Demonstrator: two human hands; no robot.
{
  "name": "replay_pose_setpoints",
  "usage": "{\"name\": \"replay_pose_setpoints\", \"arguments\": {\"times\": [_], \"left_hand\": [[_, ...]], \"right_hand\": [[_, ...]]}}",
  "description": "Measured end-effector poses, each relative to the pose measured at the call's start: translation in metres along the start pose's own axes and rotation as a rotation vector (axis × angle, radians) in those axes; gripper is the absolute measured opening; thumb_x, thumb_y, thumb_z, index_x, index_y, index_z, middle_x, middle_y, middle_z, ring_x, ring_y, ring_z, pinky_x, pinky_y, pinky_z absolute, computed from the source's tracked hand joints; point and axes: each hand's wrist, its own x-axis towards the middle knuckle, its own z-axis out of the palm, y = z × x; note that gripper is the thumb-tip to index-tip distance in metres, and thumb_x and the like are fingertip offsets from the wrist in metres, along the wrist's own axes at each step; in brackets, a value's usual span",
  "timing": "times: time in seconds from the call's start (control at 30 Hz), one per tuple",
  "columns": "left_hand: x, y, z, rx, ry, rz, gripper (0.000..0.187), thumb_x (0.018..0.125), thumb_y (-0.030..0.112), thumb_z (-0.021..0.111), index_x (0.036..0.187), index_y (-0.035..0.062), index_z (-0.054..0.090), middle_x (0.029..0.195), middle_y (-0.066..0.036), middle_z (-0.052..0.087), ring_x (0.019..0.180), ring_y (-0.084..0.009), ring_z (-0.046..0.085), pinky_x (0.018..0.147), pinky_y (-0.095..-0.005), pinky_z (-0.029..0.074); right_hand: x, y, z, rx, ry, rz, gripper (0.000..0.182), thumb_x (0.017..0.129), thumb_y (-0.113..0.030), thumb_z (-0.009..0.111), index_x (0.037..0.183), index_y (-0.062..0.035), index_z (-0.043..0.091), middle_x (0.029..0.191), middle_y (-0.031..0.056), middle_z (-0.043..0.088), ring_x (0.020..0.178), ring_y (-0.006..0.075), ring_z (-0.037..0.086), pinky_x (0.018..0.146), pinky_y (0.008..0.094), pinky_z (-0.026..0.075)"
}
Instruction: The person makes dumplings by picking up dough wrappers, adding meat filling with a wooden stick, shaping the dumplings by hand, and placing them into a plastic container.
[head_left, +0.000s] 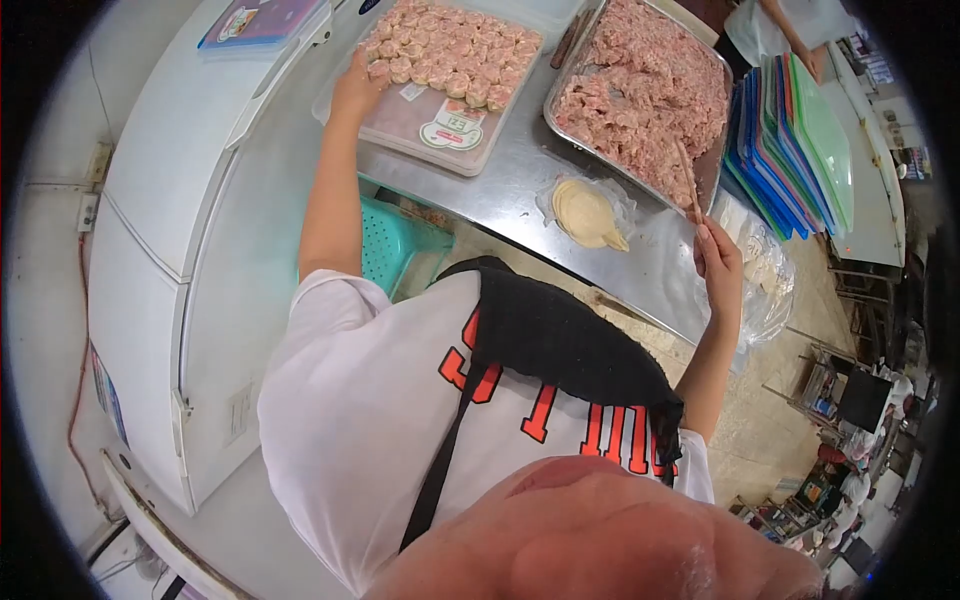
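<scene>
My left hand (pixel 355 92) is at the left edge of a plastic tray (pixel 402 132), its fingers closed around a dumpling (pixel 378 70) at the end of a row. Rows of open-topped meat dumplings (pixel 455 50) cover the tray's far part; a printed label shows on its near part. In my right hand (pixel 720 258) is a thin wooden stick (pixel 687 172), its far end in the minced meat (pixel 645 95). The meat heaps in a metal pan (pixel 600 153). A stack of round dough wrappers (pixel 585 212) lies on plastic just in front of the pan.
Coloured plastic lids (pixel 790 150) stand on edge right of the pan, beside a clear bag (pixel 765 265). A white freezer (pixel 190 200) is on the left. Under the steel table (pixel 510 190) is a turquoise stool (pixel 390 240). Another person's arm (pixel 795 35) shows at top right.
</scene>
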Motion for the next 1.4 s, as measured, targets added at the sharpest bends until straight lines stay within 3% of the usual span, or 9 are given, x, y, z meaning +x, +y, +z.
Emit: {"name": "replay_pose_setpoints", "arguments": {"times": [0.17,0.23,0.47,0.57,0.77,0.87,1.0,1.3,1.4], "left_hand": [[0.012,0.001,0.009,-0.029,-0.003,0.001,0.076,0.078,0.028,0.069,0.142,0.0095,0.033,0.114,-0.023,0.062,0.103,-0.0409,0.060,0.087,-0.0457,0.048],[0.016,-0.001,0.015,-0.036,0.035,0.102,0.079,0.077,0.013,0.073,0.144,0.0078,0.031,0.120,-0.018,0.061,0.103,-0.0316,0.063,0.087,-0.0380,0.049],[0.022,-0.022,0.008,-0.330,-0.076,0.233,0.066,0.078,0.013,0.070,0.138,0.0063,0.041,0.116,-0.018,0.063,0.105,-0.0343,0.060,0.087,-0.0399,0.048],[0.023,-0.010,0.004,-0.129,-0.066,0.099,0.063,0.079,0.010,0.068,0.137,0.0069,0.043,0.115,-0.018,0.063,0.108,-0.0343,0.059,0.089,-0.0393,0.048],[0.013,-0.007,0.018,-0.043,-0.009,0.231,0.056,0.079,0.009,0.063,0.133,0.0072,0.047,0.115,-0.018,0.061,0.109,-0.0361,0.057,0.094,-0.0397,0.045],[-0.037,0.066,-0.022,0.101,0.178,0.387,0.048,0.079,0.010,0.063,0.126,0.0078,0.052,0.120,-0.018,0.058,0.113,-0.0346,0.053,0.096,-0.0392,0.042],[-0.096,0.153,-0.009,-0.517,-0.007,0.562,0.035,0.080,0.011,0.063,0.115,0.0080,0.059,0.118,-0.013,0.057,0.115,-0.0318,0.051,0.099,-0.0394,0.040],[-0.204,0.217,0.102,-0.598,-0.726,0.852,0.035,0.080,0.018,0.065,0.112,0.0054,0.061,0.114,-0.013,0.055,0.111,-0.0319,0.051,0.098,-0.0398,0.039],[-0.220,0.215,0.121,-0.504,-0.411,0.892,0.029,0.079,0.017,0.066,0.105,0.0046,0.064,0.112,-0.013,0.056,0.108,-0.0317,0.052,0.094,-0.0406,0.040]], "right_hand": [[-0.021,0.005,-0.015,-0.073,0.081,0.008,0.029,0.097,-0.022,0.053,0.117,-0.0030,0.063,0.063,-0.0089,0.040,0.053,0.0005,0.033,0.047,0.0176,0.026],[-0.025,0.002,-0.017,-0.062,0.083,0.001,0.029,0.097,-0.023,0.053,0.117,-0.0032,0.063,0.062,-0.0092,0.039,0.052,0.0005,0.033,0.047,0.0176,0.026],[-0.017,-0.008,-0.020,-0.028,0.065,0.018,0.029,0.097,-0.024,0.054,0.115,-0.0034,0.064,0.063,-0.0098,0.039,0.054,0.0005,0.034,0.047,0.0182,0.025],[-0.010,-0.005,-0.011,-0.095,0.096,0.020,0.029,0.097,-0.025,0.053,0.112,-0.0029,0.065,0.063,-0.0097,0.039,0.054,0.0012,0.034,0.048,0.0192,0.025],[0.011,0.026,-0.005,-0.139,-0.035,0.084,0.031,0.099,-0.029,0.050,0.106,-0.0035,0.066,0.063,-0.0079,0.040,0.057,0.0027,0.036,0.051,0.0203,0.028],[0.028,0.021,-0.001,-0.224,-0.037,0.136,0.032,0.099,-0.031,0.048,0.102,-0.0047,0.067,0.062,-0.0054,0.042,0.058,0.0051,0.039,0.052,0.0217,0.032],[0.066,0.019,0.002,-0.395,-0.061,0.023,0.033,0.099,-0.032,0.048,0.099,-0.0039,0.065,0.063,0.0026,0.048,0.059,0.0127,0.046,0.057,0.0284,0.039],[0.071,0.005,0.020,-0.454,-0.056,-0.125,0.035,0.098,-0.034,0.049,0.098,-0.0017,0.063,0.066,0.0095,0.053,0.062,0.0172,0.051,0.061,0.0330,0.043],[0.048,0.018,0.009,-0.439,-0.081,-0.104,0.033,0.098,-0.033,0.049,0.101,-0.0032,0.064,0.065,0.0031,0.051,0.060,0.0115,0.047,0.056,0.0280,0.040]]}}
